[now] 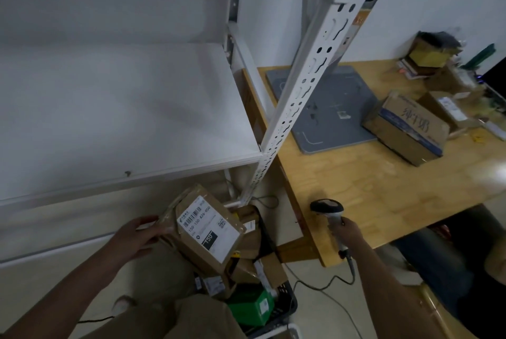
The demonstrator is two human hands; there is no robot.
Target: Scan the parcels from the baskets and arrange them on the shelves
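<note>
1 parcel (202,232), left hand (134,237); scanner (328,210), right hand (350,232); basket (290,308) half-hidden.

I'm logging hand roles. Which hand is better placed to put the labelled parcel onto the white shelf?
Probably left. The left hand grips the parcel just below the shelf; the right hand holds the scanner beside the wooden table.
</note>
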